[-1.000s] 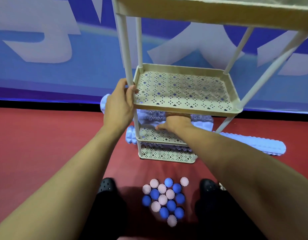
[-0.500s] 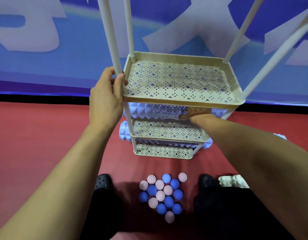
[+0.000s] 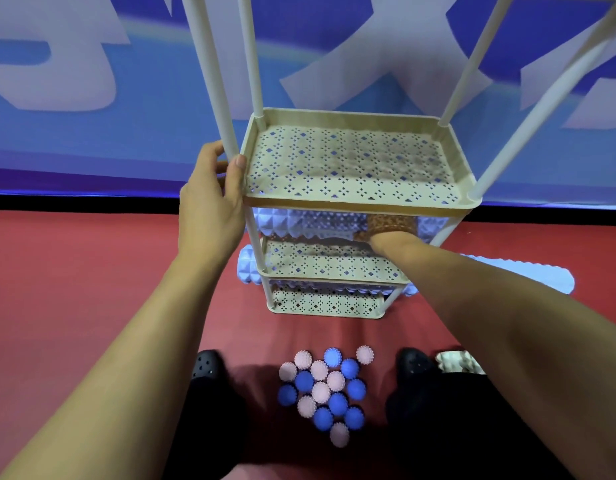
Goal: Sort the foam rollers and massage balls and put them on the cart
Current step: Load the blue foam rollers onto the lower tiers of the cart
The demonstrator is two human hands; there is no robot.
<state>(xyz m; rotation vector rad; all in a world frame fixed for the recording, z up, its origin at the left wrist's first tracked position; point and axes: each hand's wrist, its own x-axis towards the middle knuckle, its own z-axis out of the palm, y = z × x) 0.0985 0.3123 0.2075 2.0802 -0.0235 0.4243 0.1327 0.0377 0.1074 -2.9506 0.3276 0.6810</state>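
Red flooring is carrying the cart [image 3: 351, 202]. Left hand [image 3: 209, 206] is gripping its post; right hand [image 3: 389, 226], fingers hidden, is seating a foam roller [image 3: 299, 225] mid-shelf. Massage balls [image 3: 325, 389], floor-bound, likely need collecting next.

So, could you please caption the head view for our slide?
Left hand steadies the cart while the right hand reaches under its shelf to a foam roller; massage balls wait.

1 head-worn camera looks forward and steeply down, close over the cart [image 3: 351, 202], toward the floor [image 3: 74, 289] and wall banner [image 3: 126, 133].
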